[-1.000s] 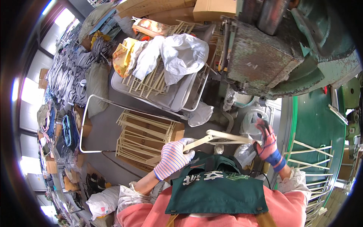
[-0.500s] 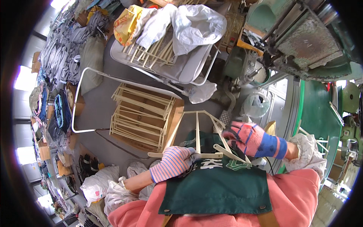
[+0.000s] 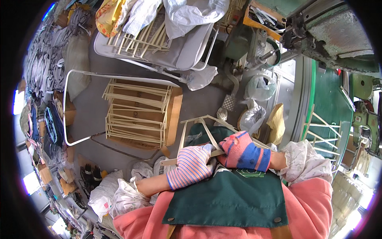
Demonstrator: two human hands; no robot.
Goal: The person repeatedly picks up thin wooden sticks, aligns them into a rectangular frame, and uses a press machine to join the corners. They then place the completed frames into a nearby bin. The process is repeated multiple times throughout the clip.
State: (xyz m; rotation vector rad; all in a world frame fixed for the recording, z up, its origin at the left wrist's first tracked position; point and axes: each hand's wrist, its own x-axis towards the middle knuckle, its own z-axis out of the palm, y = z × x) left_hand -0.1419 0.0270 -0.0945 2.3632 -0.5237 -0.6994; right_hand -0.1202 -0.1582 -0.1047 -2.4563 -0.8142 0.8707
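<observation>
Over my lap stands a frame of pale, cream-coloured slats [image 3: 209,133], joined at its far end and spreading toward me. My left hand [image 3: 193,167], in a thin pink-and-blue striped glove, is closed around the near crosspiece, whose rounded end sticks out to its left. Right beside it, my right hand [image 3: 242,151], in a pink-and-blue glove, is closed on the same crosspiece near its right end. Its fingertips are partly hidden, so I cannot make out anything small in them. A dark green apron [image 3: 223,199] covers my lap beneath the frame.
Ahead to the left, similar slat frames [image 3: 135,99] lie stacked on a cardboard sheet [image 3: 175,107]. Beyond them, a grey-seated chair [image 3: 183,53] carries more slats and bags. A green machine [image 3: 330,44] and a green table [image 3: 326,91] with slats stand on the right.
My right hand has moved left and down onto the crosspiece, close beside my left hand. The loose-looking slat near it has swung out of sight. The view has shifted slightly.
</observation>
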